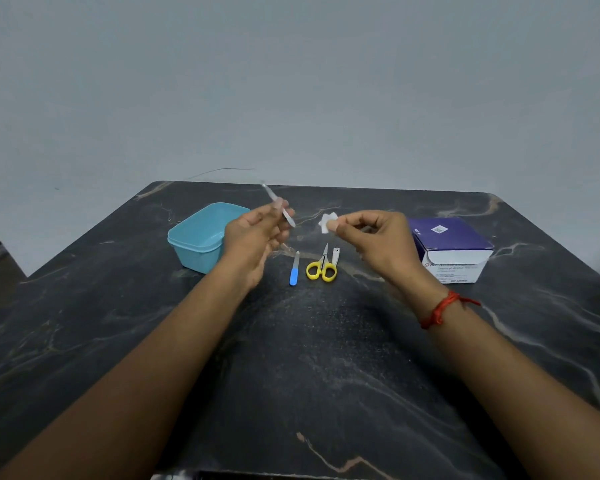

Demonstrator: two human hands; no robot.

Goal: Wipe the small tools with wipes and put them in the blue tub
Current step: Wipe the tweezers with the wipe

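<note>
Wipe (326, 224) sits pinched in right hand (371, 237), left hand (253, 237) fingers grip slim metal tool (287, 217); best folded round, stroked full length.

The purple-and-white box (451, 244) bears a "BD" logo on its front; its other print is blurred.

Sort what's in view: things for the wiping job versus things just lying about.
Job: left hand, thin metal tool, right hand, white wipe, blue-handled nail file, yellow scissors, nail clipper, blue tub, wipes box.
Lying about: red wrist thread, dark marble table.
</note>
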